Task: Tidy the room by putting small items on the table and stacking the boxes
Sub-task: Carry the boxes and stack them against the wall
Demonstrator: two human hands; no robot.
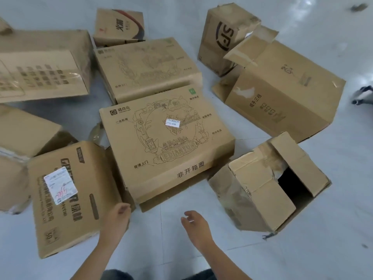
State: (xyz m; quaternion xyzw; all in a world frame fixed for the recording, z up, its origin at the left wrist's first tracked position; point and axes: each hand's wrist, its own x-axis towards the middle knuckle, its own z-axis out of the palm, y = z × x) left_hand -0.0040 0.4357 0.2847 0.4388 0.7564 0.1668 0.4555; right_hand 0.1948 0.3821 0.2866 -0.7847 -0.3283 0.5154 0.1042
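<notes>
Several brown cardboard boxes lie scattered on the pale floor. A flat box with a line drawing and a small white label (167, 138) lies in the middle, right in front of me. Left of it lies a box with a white shipping label (70, 197). My left hand (119, 215) reaches out at that box's right edge, fingers loosely bent, holding nothing. My right hand (193, 221) hovers above the floor just short of the flat box, fingers relaxed and empty. An open torn box (268, 186) stands to the right.
A second flat printed box (145, 67) lies behind the middle one. A large box (282, 91) and a box with a black logo (224, 35) lie at the back right. More boxes crowd the left, one large (42, 65). Bare floor (302, 255) stretches around my arms.
</notes>
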